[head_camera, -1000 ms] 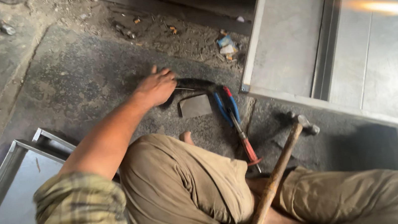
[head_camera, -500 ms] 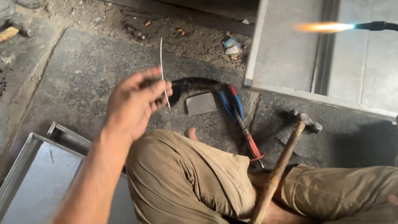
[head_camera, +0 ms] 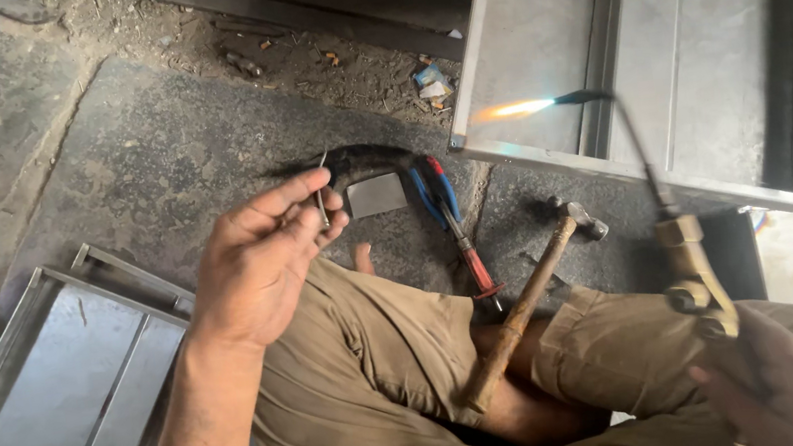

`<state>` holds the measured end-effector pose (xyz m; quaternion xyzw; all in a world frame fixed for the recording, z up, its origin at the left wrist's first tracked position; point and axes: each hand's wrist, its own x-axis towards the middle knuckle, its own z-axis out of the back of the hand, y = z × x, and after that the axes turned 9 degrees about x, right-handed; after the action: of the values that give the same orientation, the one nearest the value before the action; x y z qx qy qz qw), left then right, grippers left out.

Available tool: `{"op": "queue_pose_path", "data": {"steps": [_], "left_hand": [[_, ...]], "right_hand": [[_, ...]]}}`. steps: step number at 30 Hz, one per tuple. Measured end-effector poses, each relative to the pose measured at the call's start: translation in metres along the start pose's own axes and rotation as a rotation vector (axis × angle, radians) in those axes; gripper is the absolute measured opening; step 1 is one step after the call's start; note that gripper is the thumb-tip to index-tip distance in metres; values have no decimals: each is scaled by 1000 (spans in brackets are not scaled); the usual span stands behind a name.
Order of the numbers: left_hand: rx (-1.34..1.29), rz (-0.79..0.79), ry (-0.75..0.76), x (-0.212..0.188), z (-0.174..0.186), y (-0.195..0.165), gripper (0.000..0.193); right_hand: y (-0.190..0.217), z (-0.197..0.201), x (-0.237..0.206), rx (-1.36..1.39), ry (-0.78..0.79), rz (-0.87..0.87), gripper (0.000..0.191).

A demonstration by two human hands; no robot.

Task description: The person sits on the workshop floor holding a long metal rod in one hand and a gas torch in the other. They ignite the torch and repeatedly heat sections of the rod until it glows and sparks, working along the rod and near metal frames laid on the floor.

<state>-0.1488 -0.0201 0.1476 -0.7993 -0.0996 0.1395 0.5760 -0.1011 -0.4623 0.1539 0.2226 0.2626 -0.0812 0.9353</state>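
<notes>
1. Rod (head_camera: 321,194): thin metal filler, pinched upright between left hand (head_camera: 256,265) fingers, held over the knee.
2. Torch (head_camera: 688,258): lit, gripped by right hand (head_camera: 790,386), fingers closed round its brass body; flame (head_camera: 514,110) at the steel panel (head_camera: 535,34) corner.
3. Rod well apart from flame; no joining seen yet.
4. Floor: hammer (head_camera: 519,314), pliers (head_camera: 445,207), second panel (head_camera: 55,396).
</notes>
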Motion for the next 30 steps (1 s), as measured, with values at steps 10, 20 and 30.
{"op": "queue_pose_path", "data": {"steps": [10,20,30], "left_hand": [[660,-539,-190,57,-53,4,16],[820,-709,-316,87,-75,46,13],[938,-784,-275,88,-87,55,9]], "right_hand": [[34,-14,22,-7,81,52,79],[-4,-37,61,131,86,283,81],[-30,-46,81,215,231,150,81]]}}
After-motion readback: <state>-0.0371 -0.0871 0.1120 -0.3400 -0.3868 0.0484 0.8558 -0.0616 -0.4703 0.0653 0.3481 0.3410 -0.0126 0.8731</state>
